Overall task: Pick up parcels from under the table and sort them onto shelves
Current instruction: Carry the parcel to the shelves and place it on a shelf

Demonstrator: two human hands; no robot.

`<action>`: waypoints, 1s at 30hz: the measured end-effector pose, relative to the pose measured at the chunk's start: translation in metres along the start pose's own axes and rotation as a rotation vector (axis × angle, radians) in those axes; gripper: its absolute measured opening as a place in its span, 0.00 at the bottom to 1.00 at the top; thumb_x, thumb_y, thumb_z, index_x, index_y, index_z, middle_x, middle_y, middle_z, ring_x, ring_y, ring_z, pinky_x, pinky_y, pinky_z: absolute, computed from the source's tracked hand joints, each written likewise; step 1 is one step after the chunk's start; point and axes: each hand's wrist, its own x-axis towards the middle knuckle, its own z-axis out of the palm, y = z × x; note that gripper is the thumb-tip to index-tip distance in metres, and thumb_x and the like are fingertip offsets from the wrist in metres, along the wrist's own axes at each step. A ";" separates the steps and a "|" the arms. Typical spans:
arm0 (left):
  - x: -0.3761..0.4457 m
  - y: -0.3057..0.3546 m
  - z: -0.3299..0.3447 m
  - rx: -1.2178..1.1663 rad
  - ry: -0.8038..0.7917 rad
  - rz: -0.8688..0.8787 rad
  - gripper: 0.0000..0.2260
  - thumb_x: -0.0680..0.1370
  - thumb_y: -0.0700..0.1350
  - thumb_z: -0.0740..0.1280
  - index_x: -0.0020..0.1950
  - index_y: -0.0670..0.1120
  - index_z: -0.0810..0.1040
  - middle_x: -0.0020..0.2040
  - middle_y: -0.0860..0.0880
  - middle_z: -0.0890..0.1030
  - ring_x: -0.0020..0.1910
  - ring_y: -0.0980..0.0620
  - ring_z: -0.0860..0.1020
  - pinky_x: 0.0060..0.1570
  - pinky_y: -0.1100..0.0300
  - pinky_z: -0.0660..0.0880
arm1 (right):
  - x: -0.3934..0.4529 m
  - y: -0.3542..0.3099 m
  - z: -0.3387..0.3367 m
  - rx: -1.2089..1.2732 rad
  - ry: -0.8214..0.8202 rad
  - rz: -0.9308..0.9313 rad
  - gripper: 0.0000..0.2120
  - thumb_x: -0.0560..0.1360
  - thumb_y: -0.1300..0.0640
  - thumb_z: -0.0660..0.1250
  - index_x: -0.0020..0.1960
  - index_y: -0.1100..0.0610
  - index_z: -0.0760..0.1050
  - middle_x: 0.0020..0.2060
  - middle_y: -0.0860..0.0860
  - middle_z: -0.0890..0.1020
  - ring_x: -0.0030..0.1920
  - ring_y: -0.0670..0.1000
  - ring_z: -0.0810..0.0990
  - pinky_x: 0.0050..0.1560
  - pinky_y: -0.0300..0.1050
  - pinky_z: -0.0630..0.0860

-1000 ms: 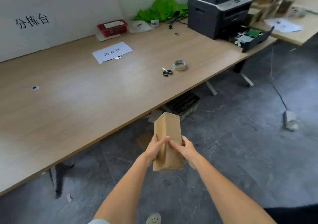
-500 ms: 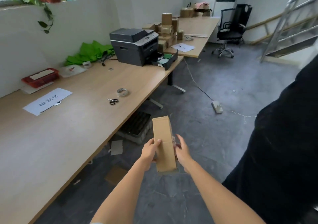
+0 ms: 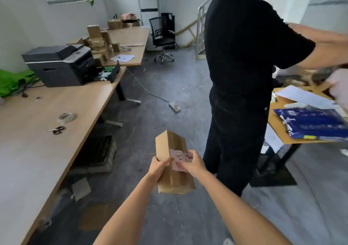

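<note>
I hold a long brown cardboard parcel [image 3: 172, 177] in front of me over the grey floor. A pink handwritten label [image 3: 178, 159] sits on its upper face. My left hand [image 3: 157, 166] grips the parcel's left side. My right hand [image 3: 192, 164] grips its right side, with fingers on the label. The wooden table [image 3: 37, 141] stretches along my left. Flat cardboard pieces [image 3: 81, 189] lie on the floor beneath it. No shelves are in view.
A person in black [image 3: 243, 79] stands close on my right, reaching over a small table [image 3: 278, 131] with papers and a blue package [image 3: 310, 125]. A printer [image 3: 58, 65], tape roll [image 3: 66, 117] and scissors [image 3: 57, 130] sit on the left table. A power strip [image 3: 174, 106] and cable lie on the floor.
My view has swung right, away from the table and toward the room. The person in black has come fully into view. The parcel has turned so its pink label shows, and my right fingers now rest on it.
</note>
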 end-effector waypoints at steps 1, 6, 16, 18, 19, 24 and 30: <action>-0.008 -0.003 0.009 0.001 -0.037 -0.018 0.29 0.71 0.51 0.72 0.65 0.41 0.65 0.60 0.41 0.77 0.50 0.46 0.78 0.44 0.53 0.75 | -0.009 0.010 -0.010 0.011 0.019 0.023 0.38 0.67 0.47 0.75 0.71 0.55 0.62 0.66 0.53 0.72 0.63 0.54 0.74 0.59 0.46 0.76; -0.046 -0.013 0.064 0.118 -0.244 -0.062 0.35 0.60 0.58 0.68 0.63 0.42 0.72 0.55 0.41 0.82 0.52 0.42 0.80 0.53 0.48 0.78 | -0.053 0.059 -0.064 0.169 0.068 0.196 0.46 0.65 0.43 0.76 0.75 0.54 0.57 0.66 0.52 0.74 0.63 0.53 0.75 0.58 0.45 0.73; -0.095 -0.011 0.251 0.265 -0.486 0.061 0.20 0.79 0.48 0.62 0.70 0.61 0.68 0.54 0.45 0.80 0.53 0.45 0.76 0.59 0.45 0.74 | -0.117 0.165 -0.217 0.551 0.335 0.245 0.33 0.66 0.43 0.75 0.67 0.49 0.68 0.55 0.49 0.81 0.57 0.53 0.79 0.62 0.54 0.75; -0.107 -0.012 0.295 0.324 -0.528 0.116 0.19 0.79 0.47 0.62 0.70 0.59 0.70 0.49 0.49 0.81 0.49 0.48 0.78 0.55 0.48 0.76 | -0.132 0.187 -0.252 0.587 0.429 0.264 0.35 0.65 0.43 0.75 0.69 0.48 0.67 0.58 0.51 0.81 0.57 0.54 0.80 0.59 0.56 0.77; -0.114 -0.013 0.317 0.365 -0.549 0.143 0.18 0.79 0.48 0.62 0.69 0.60 0.70 0.48 0.50 0.81 0.47 0.50 0.78 0.50 0.51 0.78 | -0.139 0.198 -0.269 0.605 0.469 0.265 0.35 0.66 0.44 0.75 0.69 0.48 0.66 0.59 0.52 0.80 0.56 0.54 0.80 0.57 0.55 0.78; -0.149 -0.021 0.421 0.504 -0.671 0.234 0.21 0.78 0.44 0.64 0.71 0.53 0.70 0.55 0.47 0.80 0.51 0.50 0.78 0.49 0.61 0.75 | -0.177 0.246 -0.353 0.693 0.615 0.284 0.30 0.71 0.47 0.72 0.68 0.46 0.63 0.56 0.54 0.80 0.53 0.57 0.80 0.43 0.49 0.79; -0.203 -0.031 0.532 0.656 -0.788 0.242 0.23 0.78 0.49 0.65 0.73 0.51 0.67 0.65 0.44 0.76 0.60 0.45 0.76 0.62 0.55 0.73 | -0.214 0.306 -0.444 0.819 0.857 0.305 0.44 0.65 0.46 0.75 0.71 0.55 0.54 0.58 0.58 0.81 0.48 0.58 0.83 0.35 0.48 0.80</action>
